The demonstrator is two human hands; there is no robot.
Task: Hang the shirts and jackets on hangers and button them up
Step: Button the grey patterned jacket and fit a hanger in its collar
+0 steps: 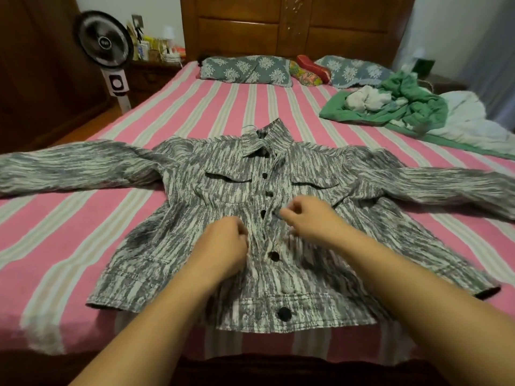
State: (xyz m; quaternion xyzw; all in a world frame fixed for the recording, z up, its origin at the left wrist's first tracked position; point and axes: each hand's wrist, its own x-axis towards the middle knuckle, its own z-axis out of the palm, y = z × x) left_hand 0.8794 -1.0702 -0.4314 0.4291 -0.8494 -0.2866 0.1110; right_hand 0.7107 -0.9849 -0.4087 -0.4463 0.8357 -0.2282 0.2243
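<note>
A grey-and-white streaked jacket (223, 190) lies face up on the bed (69, 246), its sleeves spread out to either side and its collar pointing toward the headboard (292, 26). A thin wire hook of a hanger (249, 126) pokes out just beside the collar. Dark buttons run down the middle of the front; the bottom button (284, 313) on the hem band and the one above it (273, 256) sit closed over the placket.

Both hands work at the middle of the front, near each other but apart. The left hand (224, 246) has its fingers curled in, gripping the left edge of the front opening just above that second button. The right hand (312, 215) lies on the opposite front panel with fingers bent, thumb and forefinger brought together beside a button (263, 213); they seem to pinch the fabric edge there, though motion blur makes this hard to confirm.

The bed carries a pink sheet with pale stripes. Two blue patterned pillows (245, 69) rest against the wooden headboard, with a red and floral bundle (308, 72) between them. A green quilt (404, 107) is crumpled with pale clothes at the far right. A standing fan (104, 43) stands left of the bed, next to a cluttered nightstand (154, 71).
</note>
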